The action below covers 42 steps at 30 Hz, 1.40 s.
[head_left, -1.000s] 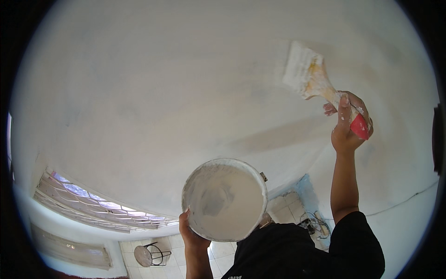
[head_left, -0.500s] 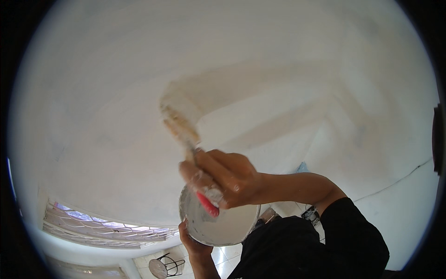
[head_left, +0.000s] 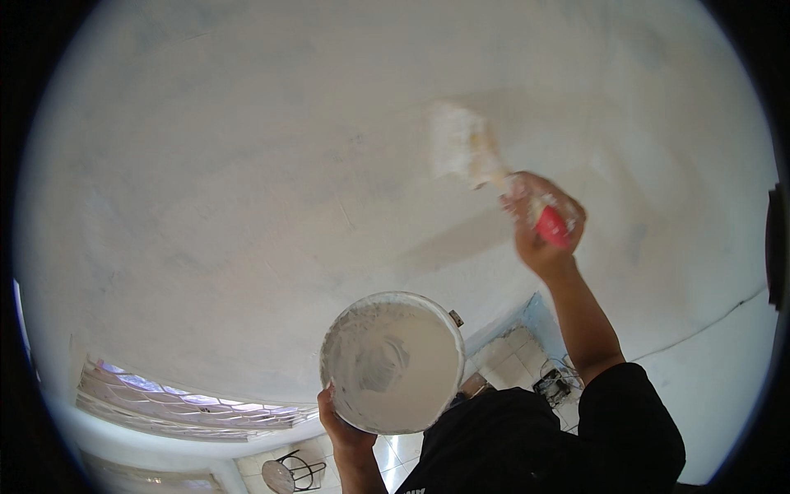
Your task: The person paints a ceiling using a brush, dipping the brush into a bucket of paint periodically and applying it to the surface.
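In my left hand (head_left: pixel 340 424) is a round bucket (head_left: pixel 326 346), gripped by its near left rim. Pale, wet filler (head_left: pixel 415 358) lies inside it, with a greyish scraped patch in the middle. My right hand (head_left: pixel 551 214) is closed round the red handle of a putty knife (head_left: pixel 469 148), raised to the upper right, away from the bucket. Its wide blade is smeared with white paste and a little blurred. The blade is at the broad off-white plastered surface (head_left: pixel 247 181); whether it touches I cannot tell.
At the lower left is a window with a white grille (head_left: pixel 189 405). Far below, a round stool (head_left: pixel 280 476) stands on pale floor tiles (head_left: pixel 397 449). A dark object with cables (head_left: pixel 553 385) lies on the floor at the right. A thin cable or crack line (head_left: pixel 708 328) crosses the right side.
My right hand has swung up and to the right with the putty knife, from over the bucket. The bucket's inside shows more fully; my left hand has stayed about where it was.
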Each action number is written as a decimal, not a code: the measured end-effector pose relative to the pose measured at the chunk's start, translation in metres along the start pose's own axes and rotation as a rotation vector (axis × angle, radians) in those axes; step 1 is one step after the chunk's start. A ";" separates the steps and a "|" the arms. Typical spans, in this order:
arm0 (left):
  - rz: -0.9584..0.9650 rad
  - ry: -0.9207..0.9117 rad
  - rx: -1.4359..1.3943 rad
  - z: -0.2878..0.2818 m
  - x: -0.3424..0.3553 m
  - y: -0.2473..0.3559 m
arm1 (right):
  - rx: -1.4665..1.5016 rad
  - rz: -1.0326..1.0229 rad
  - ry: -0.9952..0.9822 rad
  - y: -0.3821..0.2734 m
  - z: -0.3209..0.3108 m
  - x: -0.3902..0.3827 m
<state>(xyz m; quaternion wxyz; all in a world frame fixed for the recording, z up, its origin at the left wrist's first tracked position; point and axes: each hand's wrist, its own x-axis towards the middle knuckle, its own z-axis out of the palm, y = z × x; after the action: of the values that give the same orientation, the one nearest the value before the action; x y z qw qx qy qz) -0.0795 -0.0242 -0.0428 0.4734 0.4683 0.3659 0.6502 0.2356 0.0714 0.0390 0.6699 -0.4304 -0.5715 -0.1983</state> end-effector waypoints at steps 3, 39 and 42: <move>0.411 -0.252 0.551 -0.006 0.000 -0.007 | 0.062 0.218 0.041 -0.010 -0.018 0.019; 0.155 -0.168 0.293 -0.007 0.001 -0.013 | 0.156 -0.101 -0.011 -0.038 0.021 0.018; -0.109 0.003 -0.127 0.013 0.007 0.010 | 0.643 0.179 -0.372 -0.087 0.052 -0.004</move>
<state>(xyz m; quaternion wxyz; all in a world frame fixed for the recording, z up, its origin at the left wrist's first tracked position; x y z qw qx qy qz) -0.0701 -0.0198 -0.0282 0.5363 0.4159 0.3492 0.6461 0.1374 0.0647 0.0650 0.6701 -0.2748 -0.6768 0.1320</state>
